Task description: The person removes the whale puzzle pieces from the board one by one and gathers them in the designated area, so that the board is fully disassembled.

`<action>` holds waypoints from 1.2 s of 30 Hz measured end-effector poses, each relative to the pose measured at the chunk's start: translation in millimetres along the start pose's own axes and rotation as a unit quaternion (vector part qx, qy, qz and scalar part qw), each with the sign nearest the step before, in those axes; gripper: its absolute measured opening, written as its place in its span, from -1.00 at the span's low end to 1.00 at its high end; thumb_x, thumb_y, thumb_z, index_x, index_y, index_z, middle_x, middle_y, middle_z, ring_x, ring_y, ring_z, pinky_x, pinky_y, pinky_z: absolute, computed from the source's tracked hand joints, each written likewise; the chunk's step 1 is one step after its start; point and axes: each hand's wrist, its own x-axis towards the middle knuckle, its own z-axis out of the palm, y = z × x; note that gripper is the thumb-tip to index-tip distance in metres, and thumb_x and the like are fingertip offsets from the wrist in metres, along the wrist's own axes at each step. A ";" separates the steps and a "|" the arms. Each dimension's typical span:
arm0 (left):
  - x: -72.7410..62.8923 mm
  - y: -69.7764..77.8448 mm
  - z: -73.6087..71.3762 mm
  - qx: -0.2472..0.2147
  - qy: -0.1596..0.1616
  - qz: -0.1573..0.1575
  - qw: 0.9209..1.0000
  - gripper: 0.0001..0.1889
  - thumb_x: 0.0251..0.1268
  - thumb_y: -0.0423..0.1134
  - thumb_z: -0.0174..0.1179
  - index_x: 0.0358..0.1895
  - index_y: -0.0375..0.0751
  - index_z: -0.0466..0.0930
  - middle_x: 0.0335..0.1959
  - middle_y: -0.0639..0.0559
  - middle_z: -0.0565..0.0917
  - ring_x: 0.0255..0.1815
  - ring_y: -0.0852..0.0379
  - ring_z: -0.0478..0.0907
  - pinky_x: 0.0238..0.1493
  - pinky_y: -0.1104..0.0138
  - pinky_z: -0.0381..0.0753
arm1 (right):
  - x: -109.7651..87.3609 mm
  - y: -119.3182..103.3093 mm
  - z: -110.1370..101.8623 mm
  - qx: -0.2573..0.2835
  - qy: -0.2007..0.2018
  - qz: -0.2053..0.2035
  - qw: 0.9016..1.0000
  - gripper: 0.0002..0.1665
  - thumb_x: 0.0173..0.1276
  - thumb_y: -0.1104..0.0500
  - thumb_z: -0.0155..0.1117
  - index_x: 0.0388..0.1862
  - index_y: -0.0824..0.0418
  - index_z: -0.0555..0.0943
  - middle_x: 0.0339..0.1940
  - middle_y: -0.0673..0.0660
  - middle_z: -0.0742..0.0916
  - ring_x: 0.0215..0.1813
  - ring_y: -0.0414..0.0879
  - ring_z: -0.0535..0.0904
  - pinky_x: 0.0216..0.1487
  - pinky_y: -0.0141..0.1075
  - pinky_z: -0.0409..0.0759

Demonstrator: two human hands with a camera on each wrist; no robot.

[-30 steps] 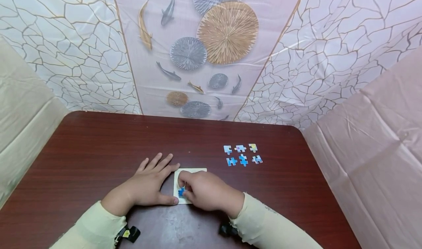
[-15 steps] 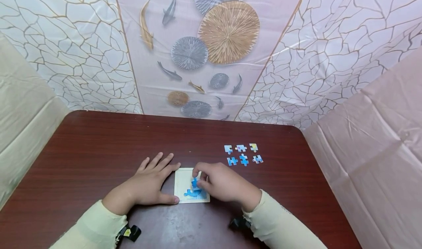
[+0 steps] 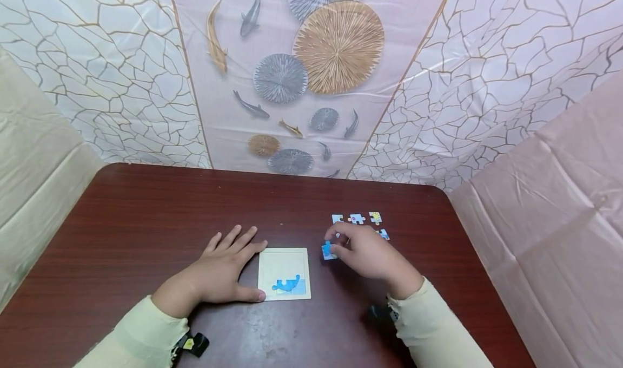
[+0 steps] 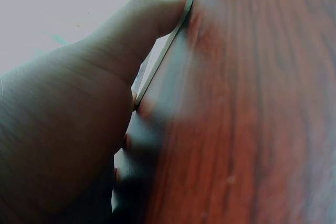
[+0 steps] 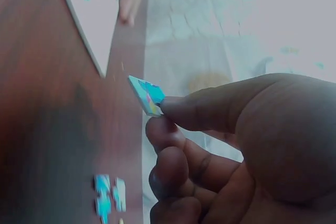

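Observation:
My right hand (image 3: pixel 367 253) pinches a blue jigsaw puzzle piece (image 3: pixel 328 250) between thumb and fingers, raised off the table to the right of the puzzle tray. In the right wrist view the held piece (image 5: pixel 147 95) is tilted and shows a little pink and yellow. The square cream puzzle tray (image 3: pixel 282 261) has joined blue pieces (image 3: pixel 290 286) in its lower right corner. With fingers spread, my left hand (image 3: pixel 214 273) rests on the table, its thumb and index fingertip touching the tray's left edge. The left wrist view shows the thumb (image 4: pixel 152 17) against the tray's edge.
Loose puzzle pieces lie beyond my right hand, among them a yellowish one (image 3: pixel 375 217) and a pale one (image 3: pixel 357 218); the hand hides some. The dark red wooden table (image 3: pixel 160 216) meets patterned cloth (image 3: pixel 287 119) at the back.
My right hand has lifted the blue piece away from the tray and carried it right, towards the loose pieces. The joined pieces now show fully. My left hand has stayed put.

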 end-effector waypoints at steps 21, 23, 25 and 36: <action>0.5 -1.6 1.3 -0.004 -0.005 -0.004 1.000 0.20 0.18 0.66 0.40 0.82 0.19 0.26 0.93 -0.07 0.02 0.93 -0.37 -0.14 0.75 -0.53 -0.12 | 5.4 60.1 -11.6 0.028 -0.071 0.062 0.995 -0.85 0.54 0.22 0.50 0.00 0.04 0.74 -0.35 -0.04 0.77 -0.34 -0.14 0.63 -0.23 -0.18 0.63; 0.5 -1.8 1.8 -0.002 -0.004 -0.005 1.000 0.19 0.18 0.65 0.41 0.82 0.19 0.27 0.93 -0.07 0.02 0.93 -0.37 -0.14 0.75 -0.53 -0.12 | 5.9 60.9 -10.1 0.025 -0.072 0.058 0.995 -0.84 0.53 0.24 0.50 -0.01 0.04 0.74 -0.35 -0.04 0.77 -0.33 -0.14 0.63 -0.22 -0.18 0.64; 0.4 -2.0 2.4 -0.002 -0.005 -0.006 1.000 0.19 0.19 0.64 0.42 0.82 0.19 0.27 0.93 -0.06 0.02 0.93 -0.36 -0.15 0.76 -0.52 -0.13 | 6.3 61.2 -9.1 0.021 -0.074 0.056 0.996 -0.84 0.52 0.24 0.50 -0.01 0.04 0.75 -0.34 -0.05 0.77 -0.31 -0.16 0.64 -0.21 -0.19 0.64; 1.9 -0.5 2.6 -0.004 -0.004 -0.005 1.000 0.18 0.19 0.66 0.40 0.81 0.19 0.28 0.93 -0.08 0.03 0.93 -0.38 -0.14 0.75 -0.53 -0.13 | 5.6 58.1 -8.0 0.002 -0.075 0.057 0.996 -0.83 0.53 0.23 0.50 0.02 0.04 0.76 -0.35 -0.07 0.75 -0.31 -0.16 0.62 -0.21 -0.19 0.63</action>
